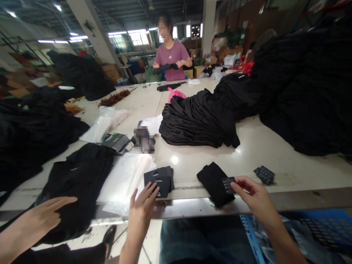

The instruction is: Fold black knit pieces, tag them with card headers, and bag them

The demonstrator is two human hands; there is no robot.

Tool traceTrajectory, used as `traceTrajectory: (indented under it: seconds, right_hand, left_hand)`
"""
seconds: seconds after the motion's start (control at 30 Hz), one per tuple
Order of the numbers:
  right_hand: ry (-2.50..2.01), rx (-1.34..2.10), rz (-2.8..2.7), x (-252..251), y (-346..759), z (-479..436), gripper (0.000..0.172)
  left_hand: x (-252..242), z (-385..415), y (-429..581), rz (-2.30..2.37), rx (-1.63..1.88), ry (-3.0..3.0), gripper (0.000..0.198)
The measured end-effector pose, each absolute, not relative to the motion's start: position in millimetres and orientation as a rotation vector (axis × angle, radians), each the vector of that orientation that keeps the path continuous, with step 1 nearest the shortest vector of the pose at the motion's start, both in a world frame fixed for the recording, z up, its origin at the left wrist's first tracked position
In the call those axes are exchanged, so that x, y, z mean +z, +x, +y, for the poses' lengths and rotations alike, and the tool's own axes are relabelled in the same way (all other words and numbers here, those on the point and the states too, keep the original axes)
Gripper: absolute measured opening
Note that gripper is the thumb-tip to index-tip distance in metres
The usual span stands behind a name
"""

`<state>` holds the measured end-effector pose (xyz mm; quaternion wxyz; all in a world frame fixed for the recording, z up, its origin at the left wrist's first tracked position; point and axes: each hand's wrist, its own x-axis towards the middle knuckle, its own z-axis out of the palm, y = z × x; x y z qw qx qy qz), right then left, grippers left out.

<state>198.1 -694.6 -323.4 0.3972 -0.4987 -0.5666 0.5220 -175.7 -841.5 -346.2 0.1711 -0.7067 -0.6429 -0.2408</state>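
My left hand [143, 203] reaches to the table's front edge, fingers stretched out, their tips on a small stack of black cardboard tags [165, 183] with hang slots. My right hand [254, 194] pinches a small dark strip [228, 185] with rows of pale marks between thumb and fingers. That strip is over the right side of a folded black garment [213, 181] lying at the table edge. To the right of it lies a little pile of similar dark strips [264, 174].
A co-worker's hand [45, 216] is at the left over folded black cloth [74, 176]. Clear plastic bags [123, 179] lie between us. Heaped black garments [198, 121] cover mid-table and the right. Another person [172, 58] stands across the table. A blue crate [327, 223] is below right.
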Motion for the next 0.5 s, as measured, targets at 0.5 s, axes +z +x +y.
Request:
traceTrajectory:
  seconds: [0.5]
  right_hand:
    - [-1.621,0.823,-1.800,-354,168,-650,0.042]
  left_hand:
    - [-361,-752,-77,-1.847,-1.171,-2.283,0.052]
